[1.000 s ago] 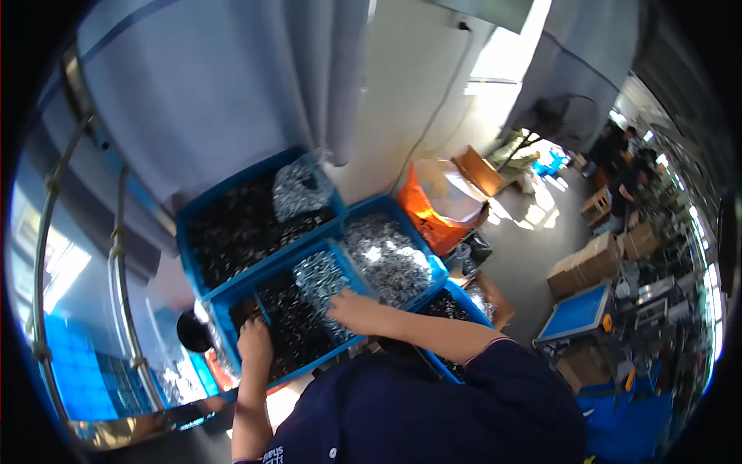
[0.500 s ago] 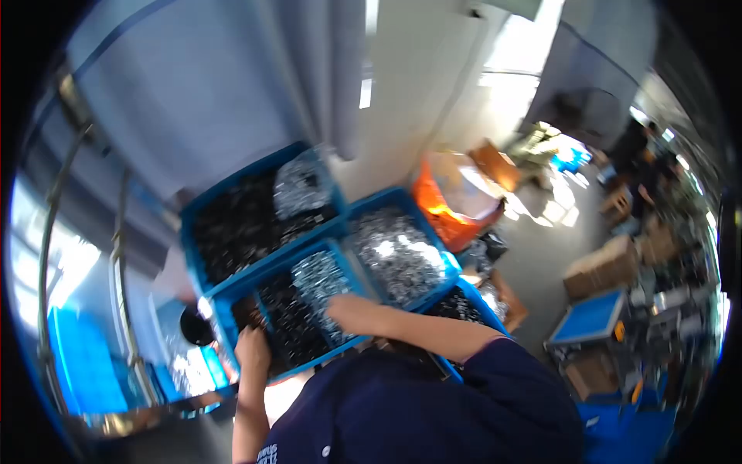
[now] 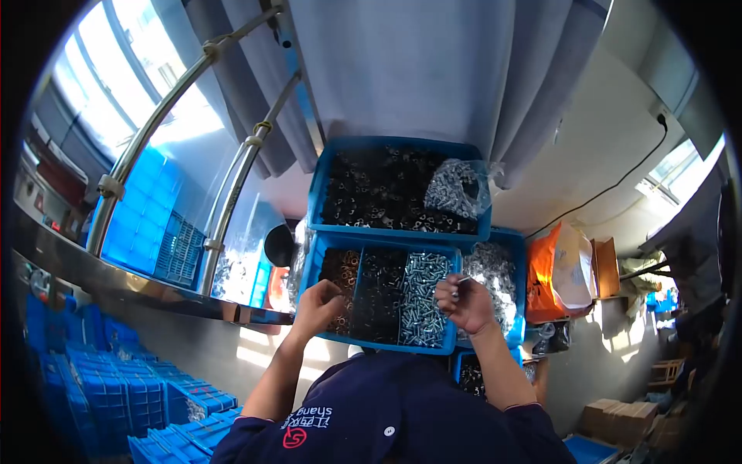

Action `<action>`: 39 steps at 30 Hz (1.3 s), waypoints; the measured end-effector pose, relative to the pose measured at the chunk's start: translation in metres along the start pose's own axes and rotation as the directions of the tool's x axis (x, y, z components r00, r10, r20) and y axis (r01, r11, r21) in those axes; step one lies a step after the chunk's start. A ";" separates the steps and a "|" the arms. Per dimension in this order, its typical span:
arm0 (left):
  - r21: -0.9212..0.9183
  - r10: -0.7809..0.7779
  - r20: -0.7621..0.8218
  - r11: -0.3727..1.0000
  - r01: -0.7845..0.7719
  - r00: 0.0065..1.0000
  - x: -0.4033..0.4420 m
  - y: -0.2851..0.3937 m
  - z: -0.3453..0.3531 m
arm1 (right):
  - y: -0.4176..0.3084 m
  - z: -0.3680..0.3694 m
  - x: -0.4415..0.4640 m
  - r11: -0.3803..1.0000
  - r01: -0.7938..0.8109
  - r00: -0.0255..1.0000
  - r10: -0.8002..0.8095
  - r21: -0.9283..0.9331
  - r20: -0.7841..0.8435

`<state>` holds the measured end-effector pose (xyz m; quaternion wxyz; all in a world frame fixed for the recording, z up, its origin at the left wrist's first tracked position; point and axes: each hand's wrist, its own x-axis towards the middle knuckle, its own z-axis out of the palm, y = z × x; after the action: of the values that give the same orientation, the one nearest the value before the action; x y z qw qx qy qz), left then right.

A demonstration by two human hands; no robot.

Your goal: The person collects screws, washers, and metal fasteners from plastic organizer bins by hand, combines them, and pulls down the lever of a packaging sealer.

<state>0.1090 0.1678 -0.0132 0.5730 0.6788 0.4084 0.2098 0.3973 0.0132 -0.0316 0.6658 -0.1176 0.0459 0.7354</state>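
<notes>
A blue divided bin (image 3: 376,345) lies before me with three compartments. Copper-coloured rings (image 3: 337,269) fill its left one, small black parts (image 3: 379,290) the middle, and silvery bolts (image 3: 423,290) the right. My left hand (image 3: 318,309) is over the left compartment's near edge, fingers curled together; what is between them is hidden. My right hand (image 3: 468,305) is raised at the right side of the bolts, its fingers pinched, with a small silvery bolt showing at the fingertips.
Behind stands a larger blue bin (image 3: 318,203) of black parts, with a clear bag of silvery pieces (image 3: 456,188) on top. Another blue bin (image 3: 519,271) is at the right, beside an orange bag (image 3: 543,271). A metal-railed frame (image 3: 232,193) and stacked blue crates (image 3: 100,387) are at the left.
My view has swung to the right way up over the bins. My right hand has come out of the bolts and to the right with a bolt. My left hand stays near the copper-coloured rings.
</notes>
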 end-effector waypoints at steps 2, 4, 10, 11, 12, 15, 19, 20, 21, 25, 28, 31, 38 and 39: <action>-0.417 -0.149 0.095 0.892 0.175 0.984 -0.008 -0.005 -0.005 | -0.026 0.025 0.008 0.999 0.043 0.997 -0.044 -0.024 -0.063; -0.719 -0.168 0.213 0.640 0.271 0.962 -0.016 -0.020 -0.010 | -0.064 0.047 0.020 0.978 0.113 0.990 -0.126 -0.175 -0.067; -0.735 -0.169 0.190 0.628 0.254 0.967 -0.037 -0.016 -0.006 | -0.184 0.053 0.100 -0.158 -0.014 0.777 -0.623 -0.987 0.088; -0.712 -0.203 0.185 0.647 0.273 0.962 -0.039 -0.018 -0.006 | -0.201 0.035 0.122 -0.593 -0.070 0.765 -0.548 -0.802 0.338; -0.688 -0.236 0.176 0.664 0.291 0.956 -0.039 -0.019 -0.006 | -0.211 0.025 0.134 -0.892 -0.125 0.769 -0.364 -0.435 0.525; -0.411 -0.253 0.057 0.876 0.254 0.966 -0.042 -0.006 0.003 | -0.183 0.055 0.148 -0.902 -0.428 0.883 -0.431 -0.059 0.186; -0.138 -0.153 0.010 0.979 0.153 0.988 -0.040 -0.016 0.010 | -0.182 0.043 0.164 -0.869 -0.493 0.846 -0.489 -0.038 0.213; -0.081 -0.132 0.008 0.988 0.133 0.991 -0.041 -0.017 0.011 | -0.185 0.041 0.167 -0.869 -0.494 0.848 -0.491 -0.038 0.199; 0.017 -0.135 0.014 0.991 0.135 0.991 -0.041 -0.008 0.012 | -0.186 0.037 0.170 -0.869 -0.492 0.851 -0.491 -0.041 0.185; 0.492 0.106 -0.014 0.867 -0.085 0.994 -0.027 0.009 0.022 | -0.192 0.036 0.174 -0.896 -0.444 0.879 -0.437 -0.007 0.192; 0.684 0.230 -0.002 0.710 -0.167 0.973 -0.007 0.010 0.031 | -0.194 0.037 0.170 -0.899 -0.436 0.875 -0.432 -0.033 0.217; 0.752 0.315 0.106 0.594 -0.283 0.943 0.014 0.006 0.035 | -0.187 0.045 0.152 -0.888 -0.433 0.836 -0.460 -0.156 0.300; 0.823 0.223 0.286 0.441 -0.358 0.932 0.034 -0.009 0.044 | -0.099 0.057 0.042 0.727 0.014 0.920 -0.278 -0.686 -0.277; 0.818 0.232 0.299 0.438 -0.374 0.926 0.033 -0.008 0.041 | -0.077 0.056 0.033 0.788 -0.006 0.957 -0.174 -0.615 -0.231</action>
<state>0.1567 0.1689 -0.0374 0.1369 0.9475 0.2875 0.0281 0.4645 0.0661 0.0216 0.6115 -0.4288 -0.1066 0.6563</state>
